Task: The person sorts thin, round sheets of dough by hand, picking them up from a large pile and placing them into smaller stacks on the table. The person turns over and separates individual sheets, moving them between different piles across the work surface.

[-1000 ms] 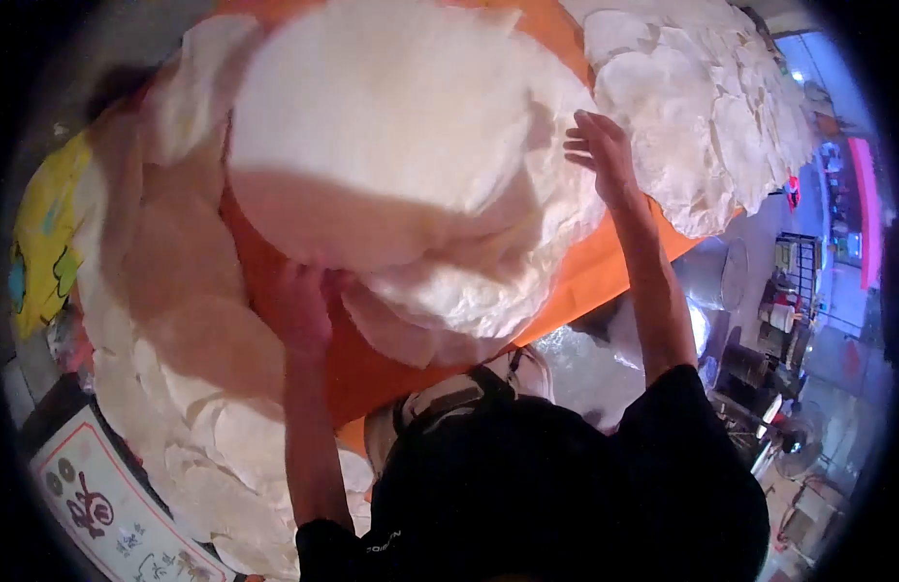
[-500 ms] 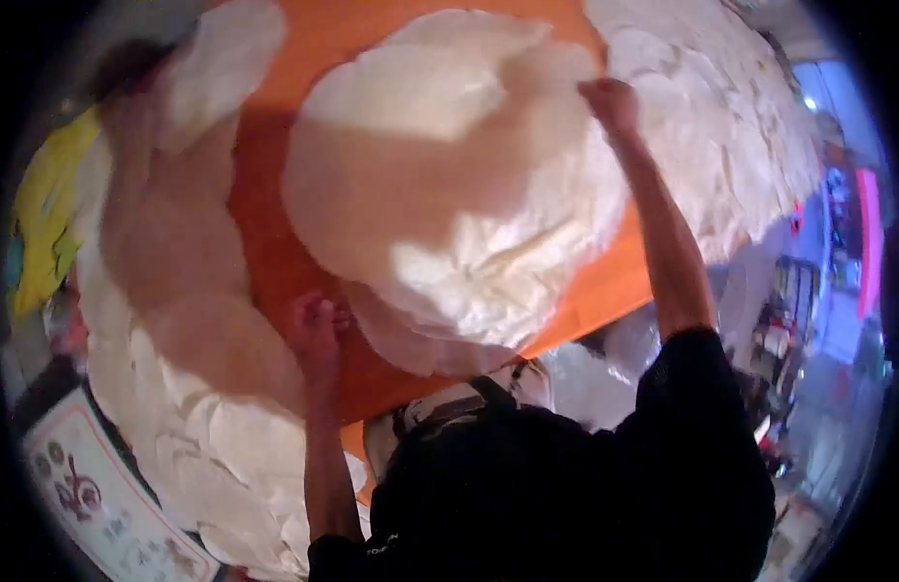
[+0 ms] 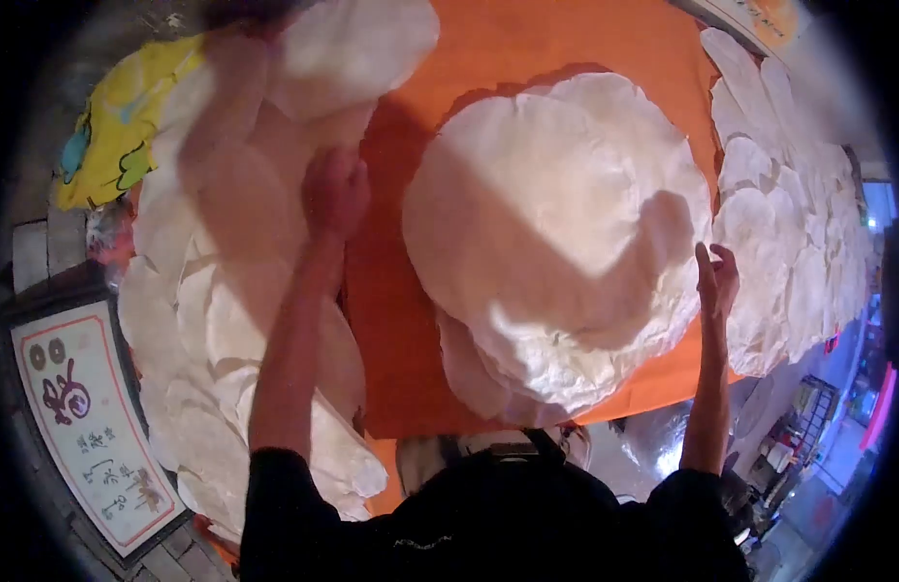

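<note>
while orange cloth (image 3: 527, 39) bears pale sheets (image 3: 556, 165) above tiled floor (image 3: 42, 257), left hand (image 3: 335, 194) is curled, contents unclear, right hand (image 3: 718, 281) loosely spread.

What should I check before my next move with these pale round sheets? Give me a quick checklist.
1. Middle stack lying on the orange cloth: ok.
2. Stack edges lined up: not ok, lower sheets stick out at the near left.
3. Right hand by the stack's right edge: ok.
4. Left hand at the stack: not ok, it's over the left-side sheets.
5. Left hand empty: cannot tell.
</note>
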`<state>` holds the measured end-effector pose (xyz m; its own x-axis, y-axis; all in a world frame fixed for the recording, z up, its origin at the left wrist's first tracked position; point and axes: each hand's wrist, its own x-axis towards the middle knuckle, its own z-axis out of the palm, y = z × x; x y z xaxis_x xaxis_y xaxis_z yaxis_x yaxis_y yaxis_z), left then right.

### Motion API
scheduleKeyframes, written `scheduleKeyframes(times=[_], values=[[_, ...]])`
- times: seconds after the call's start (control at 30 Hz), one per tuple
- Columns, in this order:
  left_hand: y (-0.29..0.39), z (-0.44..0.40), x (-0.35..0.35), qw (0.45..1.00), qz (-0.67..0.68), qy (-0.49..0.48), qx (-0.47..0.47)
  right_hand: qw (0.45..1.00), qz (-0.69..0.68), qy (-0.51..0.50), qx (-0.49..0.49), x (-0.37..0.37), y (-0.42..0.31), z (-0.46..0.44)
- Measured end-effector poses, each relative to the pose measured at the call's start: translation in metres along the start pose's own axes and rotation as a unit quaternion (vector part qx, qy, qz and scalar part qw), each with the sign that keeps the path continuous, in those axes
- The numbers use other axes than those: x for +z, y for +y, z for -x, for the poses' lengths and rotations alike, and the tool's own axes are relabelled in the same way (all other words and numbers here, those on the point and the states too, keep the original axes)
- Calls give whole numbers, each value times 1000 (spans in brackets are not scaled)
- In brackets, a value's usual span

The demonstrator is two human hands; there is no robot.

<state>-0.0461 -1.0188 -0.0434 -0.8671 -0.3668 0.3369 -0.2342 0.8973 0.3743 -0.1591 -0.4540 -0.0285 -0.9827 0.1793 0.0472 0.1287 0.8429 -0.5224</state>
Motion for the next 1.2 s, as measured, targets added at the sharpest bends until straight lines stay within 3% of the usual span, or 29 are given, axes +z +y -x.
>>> scheduleKeyframes(times=[0.1,0.2,0.37,0.43,0.5,0.57,0.6,0.63,0.73,0.77,0.8,0.87,0.9,0.93,0.97,1.03,1.07,1.13,1.2], values=[[-52,-49,38,956,-228,56,176,999,-21,-33,-10,-10,-27,29],[-48,-71,29,955,-239,-18,173,996,-49,-69,-21,-14,-57,55],[-50,-117,0,959,-153,32,238,979,-157,-116,-51,0,-92,74],[-30,-119,-26,948,-129,55,286,950,-256,-180,3,15,-111,81],[27,-75,-61,924,-115,81,357,901,-337,-267,55,25,-143,88],[66,-4,-62,955,14,-49,292,822,-434,-354,105,40,-166,94],[87,35,-59,956,96,-52,272,771,-485,-390,132,50,-173,97],[101,72,-56,953,73,-93,278,711,-527,-442,147,59,-178,96],[131,155,-45,925,117,-188,310,661,-595,-389,242,73,-204,111],[128,171,-50,926,162,-200,275,668,-595,-368,254,79,-207,115],[127,187,-54,925,208,-210,239,742,-538,-364,166,90,-197,114],[125,199,-74,932,302,-196,45,851,-401,-338,-15,111,-167,112],[110,208,-80,957,245,-154,-11,866,-387,-317,10,102,-180,114],[94,218,-87,972,190,-117,-72,827,-455,-327,-45,101,-176,111],[81,234,-87,989,88,-85,-79,834,-446,-319,-65,91,-173,105],[60,254,-89,986,-63,-33,-152,848,-430,-302,-68,53,-183,85],[47,263,-84,985,-66,-27,-157,855,-422,-296,-51,38,-177,71],[27,289,-74,982,-69,-21,-172,883,-369,-242,-157,15,-155,50],[17,295,-77,984,-75,-59,-153,944,-225,-109,-217,15,-134,32]])
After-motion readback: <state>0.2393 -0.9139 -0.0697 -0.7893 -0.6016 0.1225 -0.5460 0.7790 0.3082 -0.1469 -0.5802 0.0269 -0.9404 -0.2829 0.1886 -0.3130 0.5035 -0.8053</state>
